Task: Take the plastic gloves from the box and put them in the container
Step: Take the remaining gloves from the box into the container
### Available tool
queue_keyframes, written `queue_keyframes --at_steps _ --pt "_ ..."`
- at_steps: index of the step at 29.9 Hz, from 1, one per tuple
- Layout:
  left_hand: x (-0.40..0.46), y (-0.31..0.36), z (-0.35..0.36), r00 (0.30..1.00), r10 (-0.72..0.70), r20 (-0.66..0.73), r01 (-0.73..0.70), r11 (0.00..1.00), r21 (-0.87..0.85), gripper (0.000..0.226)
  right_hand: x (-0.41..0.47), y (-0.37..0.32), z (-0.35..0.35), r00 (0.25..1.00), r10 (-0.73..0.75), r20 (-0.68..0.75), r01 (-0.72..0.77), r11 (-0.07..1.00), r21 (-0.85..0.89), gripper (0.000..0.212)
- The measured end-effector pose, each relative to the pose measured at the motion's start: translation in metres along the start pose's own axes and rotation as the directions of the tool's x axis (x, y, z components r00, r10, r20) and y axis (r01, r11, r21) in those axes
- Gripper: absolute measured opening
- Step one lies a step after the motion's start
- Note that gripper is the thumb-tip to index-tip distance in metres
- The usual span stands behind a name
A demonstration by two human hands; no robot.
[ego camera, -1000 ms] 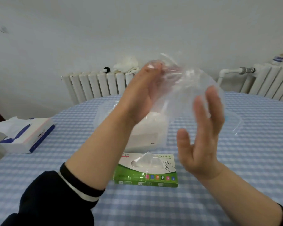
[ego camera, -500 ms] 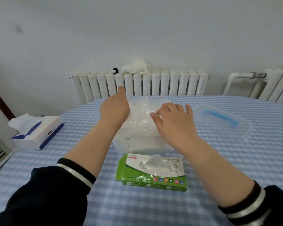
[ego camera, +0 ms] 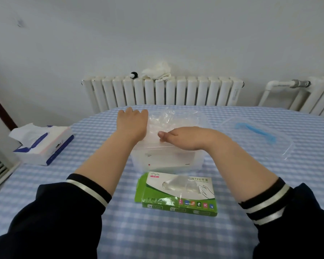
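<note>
I'm looking at a home room: a blue checked tablecloth [ego camera: 176, 236], a tissue pack [ego camera: 43, 144] at left, white radiators [ego camera: 163, 92] along the far wall.

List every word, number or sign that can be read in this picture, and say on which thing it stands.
"TPE" followed by two Chinese characters: on the white top of the green glove box.
Hand outline drawing: same box top, right side.
Small pink label and coloured icons on the glove box: too small to read.
Label on the clear container: faint print and a red dot, unreadable.
Tissue pack: print too blurred to read.
</note>
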State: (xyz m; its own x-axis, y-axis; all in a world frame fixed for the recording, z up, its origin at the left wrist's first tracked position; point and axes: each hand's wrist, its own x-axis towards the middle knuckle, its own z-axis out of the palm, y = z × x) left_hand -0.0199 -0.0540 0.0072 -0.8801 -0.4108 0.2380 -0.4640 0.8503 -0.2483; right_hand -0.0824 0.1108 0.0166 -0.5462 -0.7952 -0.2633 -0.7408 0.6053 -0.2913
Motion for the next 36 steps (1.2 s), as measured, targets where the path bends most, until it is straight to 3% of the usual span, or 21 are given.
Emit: queue_keyframes --at_steps 3,5,7,9,11,12,14,16,19,22,25,30,36 --pt "0.003 -0.007 0.003 0.999 0.033 0.019 -0.032 0.999 -0.019 0.045 -0.01 0.0 0.0 0.995 -0.038 -0.097 0.038 0.999 -0.003 0.064" --pt "0.002 -0.01 0.001 0.998 0.049 0.031 -0.047 0.998 -0.05 0.048 -0.018 0.005 0.003 0.941 -0.12 -0.316 0.148 0.987 0.067 0.051" --pt "-0.002 -0.016 -0.004 0.998 0.059 0.024 -0.056 0.991 -0.122 0.049 -0.029 0.012 0.011 0.776 -0.168 -0.607 0.303 0.944 0.126 0.037" --pt "-0.01 -0.02 -0.01 0.995 0.05 -0.081 -0.069 0.966 -0.251 0.043 -0.043 0.018 0.02 0.537 -0.189 -0.822 0.45 0.888 0.09 0.023" --pt "-0.028 -0.016 -0.017 0.937 -0.011 -0.348 -0.135 0.909 -0.394 0.032 -0.059 0.022 0.032 0.374 -0.184 -0.909 0.529 0.847 0.046 0.013" --pt "-0.041 -0.01 -0.019 0.866 -0.052 -0.497 -0.203 0.872 -0.445 0.028 -0.067 0.023 0.039 0.365 -0.167 -0.916 0.556 0.828 0.071 0.011" --pt "-0.07 0.007 -0.022 0.726 -0.083 -0.683 -0.371 0.788 -0.491 0.027 -0.077 0.022 0.056 0.467 -0.139 -0.873 0.573 0.8 0.179 0.011" --pt "-0.095 0.022 -0.014 0.694 -0.011 -0.72 -0.504 0.706 -0.497 0.033 -0.08 0.021 0.07 0.63 -0.175 -0.757 0.496 0.84 0.219 0.013" --pt "-0.116 0.041 0.017 0.803 0.137 -0.579 -0.522 0.632 -0.574 0.041 -0.072 0.021 0.083 0.822 -0.273 -0.499 0.323 0.946 0.014 0.027" --pt "-0.128 0.052 0.04 0.94 0.211 -0.267 -0.338 0.489 -0.804 0.061 -0.07 0.024 0.086 0.919 -0.203 -0.338 0.239 0.969 0.068 0.04" --pt "-0.132 0.058 0.048 0.957 0.279 -0.084 -0.207 0.445 -0.871 0.079 -0.069 0.027 0.09 0.921 -0.205 -0.331 0.252 0.962 0.106 0.039" --pt "-0.13 0.06 0.052 0.955 0.293 -0.051 -0.207 0.531 -0.822 0.091 -0.062 0.03 0.094 0.875 -0.179 -0.449 0.225 0.973 0.05 0.012" --pt "-0.13 0.061 0.051 0.955 0.295 0.008 -0.166 0.559 -0.812 0.096 -0.059 0.035 0.103 0.755 -0.14 -0.64 0.246 0.966 0.079 0.013"
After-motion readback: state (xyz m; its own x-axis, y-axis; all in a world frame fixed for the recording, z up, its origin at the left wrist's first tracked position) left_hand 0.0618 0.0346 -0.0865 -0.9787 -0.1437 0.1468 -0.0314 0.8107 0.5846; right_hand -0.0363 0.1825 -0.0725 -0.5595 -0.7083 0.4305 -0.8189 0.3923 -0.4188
